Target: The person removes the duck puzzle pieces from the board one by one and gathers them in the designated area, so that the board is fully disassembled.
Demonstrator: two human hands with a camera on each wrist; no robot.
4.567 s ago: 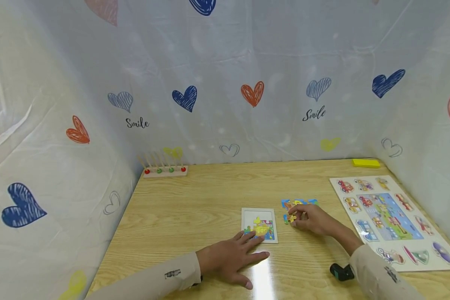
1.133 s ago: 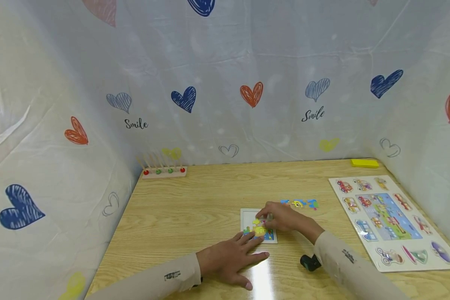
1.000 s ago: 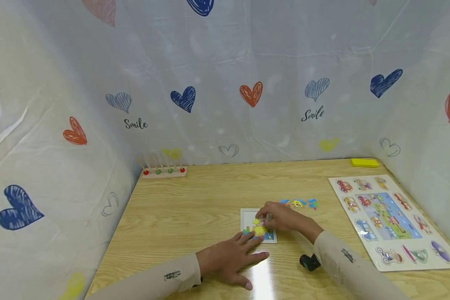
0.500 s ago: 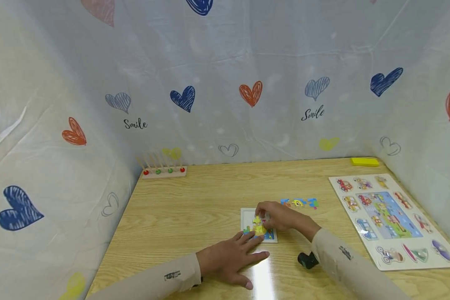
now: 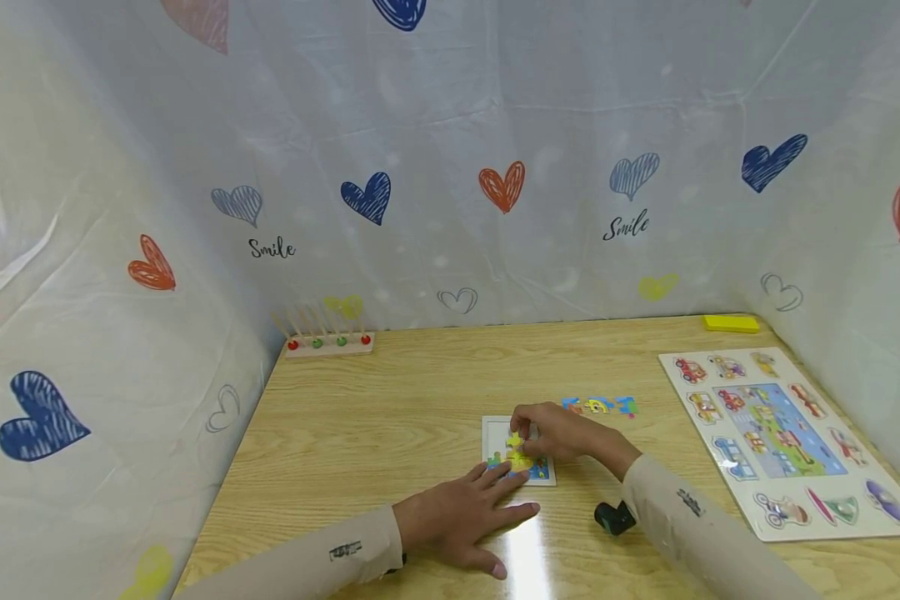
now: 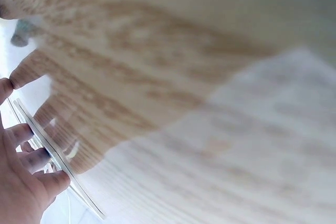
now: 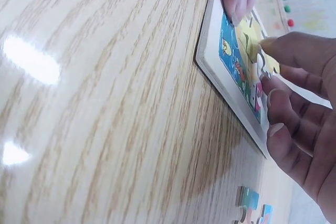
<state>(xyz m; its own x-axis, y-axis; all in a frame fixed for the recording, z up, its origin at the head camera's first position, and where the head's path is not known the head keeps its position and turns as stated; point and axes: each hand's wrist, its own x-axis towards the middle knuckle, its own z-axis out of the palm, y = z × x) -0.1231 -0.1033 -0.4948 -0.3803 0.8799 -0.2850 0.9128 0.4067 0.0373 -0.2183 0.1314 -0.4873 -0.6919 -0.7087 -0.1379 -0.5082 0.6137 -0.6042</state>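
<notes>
A small white-framed puzzle tray lies on the table, its lower part filled with yellow, blue and green pieces. My left hand is spread flat, its fingertips resting on the tray's near edge. Over the tray's right side, my right hand has thumb and fingers curled around a yellow puzzle piece; they partly cover it. Several loose puzzle pieces lie in a row behind the right hand. In the left wrist view the left hand touches the tray's edge.
A large white board with vehicle and toy pictures lies at the right. A wooden peg stand with red and green beads is at the back left. A yellow block sits at the back right. Printed sheeting surrounds the wooden table.
Since the earliest frame, my right hand has carried a puzzle piece leftward from beside the loose row onto the tray. Lately its fingers have shifted only slightly; the left hand has stayed put.
</notes>
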